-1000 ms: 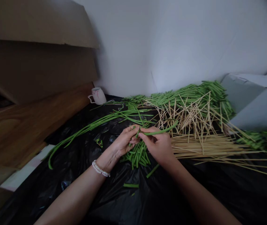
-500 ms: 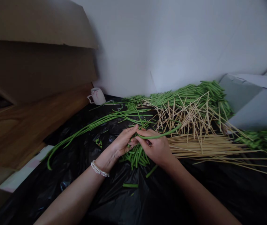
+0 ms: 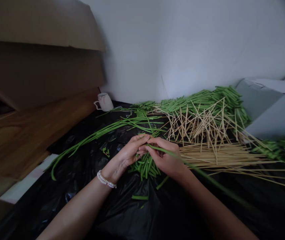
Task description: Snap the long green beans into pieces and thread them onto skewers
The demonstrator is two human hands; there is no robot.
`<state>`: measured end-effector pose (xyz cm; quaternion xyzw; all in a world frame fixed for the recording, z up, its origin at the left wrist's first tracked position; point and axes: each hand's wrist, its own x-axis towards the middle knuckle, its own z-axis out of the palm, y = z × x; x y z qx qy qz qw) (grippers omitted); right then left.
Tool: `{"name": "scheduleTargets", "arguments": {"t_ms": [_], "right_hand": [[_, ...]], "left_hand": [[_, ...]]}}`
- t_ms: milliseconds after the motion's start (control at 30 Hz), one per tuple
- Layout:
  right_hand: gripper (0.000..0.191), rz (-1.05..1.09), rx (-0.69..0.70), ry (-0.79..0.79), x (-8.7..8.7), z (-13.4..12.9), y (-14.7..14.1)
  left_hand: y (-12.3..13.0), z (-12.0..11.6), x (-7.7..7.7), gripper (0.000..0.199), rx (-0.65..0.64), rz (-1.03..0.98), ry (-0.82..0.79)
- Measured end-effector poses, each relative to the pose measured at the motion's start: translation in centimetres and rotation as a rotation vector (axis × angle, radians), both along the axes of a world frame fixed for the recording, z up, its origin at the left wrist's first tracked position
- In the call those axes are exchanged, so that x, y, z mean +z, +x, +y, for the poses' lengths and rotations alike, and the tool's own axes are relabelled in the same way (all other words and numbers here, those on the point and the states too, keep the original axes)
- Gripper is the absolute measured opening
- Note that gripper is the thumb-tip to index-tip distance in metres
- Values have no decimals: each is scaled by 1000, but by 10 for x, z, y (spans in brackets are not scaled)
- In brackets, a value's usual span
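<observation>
Here, R hand pinches long slim grn stem.

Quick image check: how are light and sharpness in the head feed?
Head view: dim overall, brightest on the wall; head view: faint glints on the black plastic sheet; head view: the green stem in the right hand smears toward its free end.

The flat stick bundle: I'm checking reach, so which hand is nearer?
Right. The right hand is by the left end of the stick bundle; the left hand is farther left.
</observation>
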<state>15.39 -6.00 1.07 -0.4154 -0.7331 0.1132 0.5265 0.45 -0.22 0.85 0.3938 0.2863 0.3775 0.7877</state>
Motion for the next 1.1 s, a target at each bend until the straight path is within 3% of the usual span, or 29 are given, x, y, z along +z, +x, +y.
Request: {"name": "scheduleTargets", "arguments": {"t_ms": [300,533,700,967,1033,1100], "right_hand": [[8,4,40,21,1,1,3],[17,271,-196,-155,10,7,18],[24,362,-215,-243,7,14,23],[33,288,-167,-309,0,10,12],[32,195,-97,-271,-2,2,1],[33,91,61,-252,-3,-7,-11]], "left_hand": [[2,0,1,29,33,37,62],[7,-3,-1,36,-80,278,225],[6,-5,1,33,-147,331,328],[6,-2,3,30,48,110,187],[4,3,1,30,113,69,166],[1,9,1,29,183,20,136]]}}
